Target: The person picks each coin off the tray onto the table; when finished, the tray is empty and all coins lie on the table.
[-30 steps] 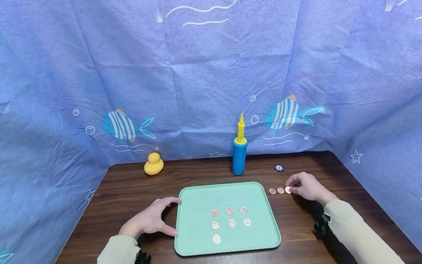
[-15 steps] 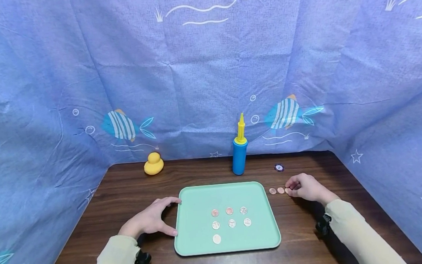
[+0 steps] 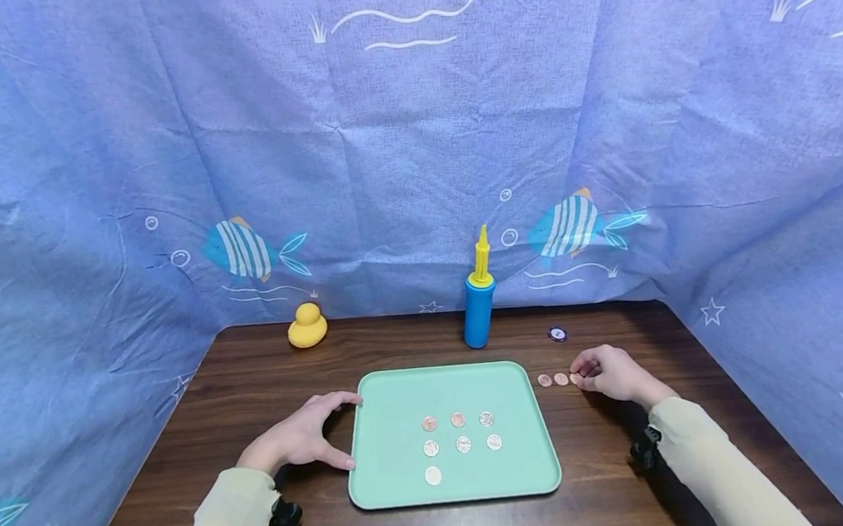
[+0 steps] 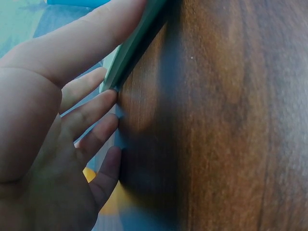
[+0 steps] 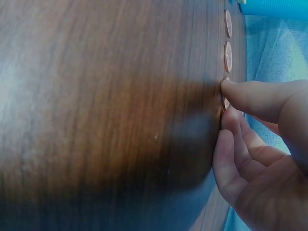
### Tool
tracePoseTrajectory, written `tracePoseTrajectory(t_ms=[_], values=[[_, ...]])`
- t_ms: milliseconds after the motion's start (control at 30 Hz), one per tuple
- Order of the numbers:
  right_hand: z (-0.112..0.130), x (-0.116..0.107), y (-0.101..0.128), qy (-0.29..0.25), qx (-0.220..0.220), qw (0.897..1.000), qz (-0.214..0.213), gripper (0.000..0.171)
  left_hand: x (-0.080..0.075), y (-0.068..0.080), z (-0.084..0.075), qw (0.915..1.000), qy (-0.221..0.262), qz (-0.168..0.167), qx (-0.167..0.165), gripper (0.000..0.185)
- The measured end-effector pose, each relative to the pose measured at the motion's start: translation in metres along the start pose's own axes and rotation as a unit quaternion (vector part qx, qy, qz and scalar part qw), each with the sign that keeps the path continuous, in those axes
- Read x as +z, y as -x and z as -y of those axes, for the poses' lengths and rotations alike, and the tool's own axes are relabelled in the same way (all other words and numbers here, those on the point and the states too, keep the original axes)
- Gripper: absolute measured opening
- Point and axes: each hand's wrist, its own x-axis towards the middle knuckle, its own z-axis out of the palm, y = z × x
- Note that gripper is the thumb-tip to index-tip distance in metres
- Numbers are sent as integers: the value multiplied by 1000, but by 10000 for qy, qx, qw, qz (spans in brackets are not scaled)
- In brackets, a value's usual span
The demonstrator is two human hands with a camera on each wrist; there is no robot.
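My left hand [image 3: 299, 434] rests at the left edge of a mint green tray [image 3: 380, 392], thumb and index finger spread wide along its rim. In the left wrist view the fingers [image 4: 91, 110] lie loosely extended beside the tray's side. To the right of the tray, my right hand [image 3: 615, 375] pinches a copper coin [image 3: 575, 379] low at the tabletop, thumb on the near side and fingertips by the far side. Two more copper coins, one in the middle [image 3: 560, 379] and one at the left [image 3: 545, 381], lie in line with it. The right wrist view shows the pinched coin [image 5: 226, 103] partly hidden by the thumb.
Several coins lie in rows on the tray, among them a copper one [image 3: 429, 423] and a silvery one [image 3: 433, 476]. Behind stand a yellow rubber duck [image 3: 308, 327] and a blue hand pump [image 3: 478, 312]. A poker chip [image 3: 557, 334] lies at the back right.
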Motion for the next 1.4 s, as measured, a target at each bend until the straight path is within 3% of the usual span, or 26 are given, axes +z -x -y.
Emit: tracePoseTrajectory(t_ms=[833,1000,1133,1400], values=[[-3,-1,-3,88,17,10000,27,8,0,0,3,10000,49,0,10,95],[-3,1,-3,41,47,9998,-182,12,0,0,4,10000,66,11,4,95],[6,4,-5,-73,-69,9994,-330,14,0,0,4,10000,62,15,0,95],[47,15,-16,-23,-769,9968,-214,12,0,0,4,10000,51,10,3,95]])
